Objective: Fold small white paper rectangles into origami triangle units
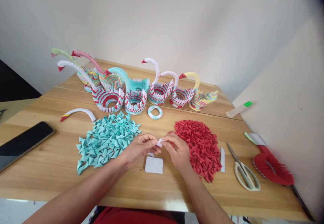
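A small folded piece of white paper [160, 142] is pinched between the fingertips of my left hand [142, 147] and my right hand [179, 149]. Both hands are closed on it, above the middle of the table. Just below them lies a stack of white paper rectangles [154, 165], with a small folded white piece [151, 155] at its upper edge. Left of my left hand spreads a pile of folded turquoise paper triangles [108, 141]. A pile of red paper triangles [199, 146] sits beside my right hand.
Several paper swans [136, 99] stand along the back of the wooden table [121, 190]. A turquoise-and-white paper ring [155, 107] lies before them. A white paper swan neck [80, 110] and a phone [25, 143] are at left; scissors [243, 171] and a red brush-like item [273, 168] at right.
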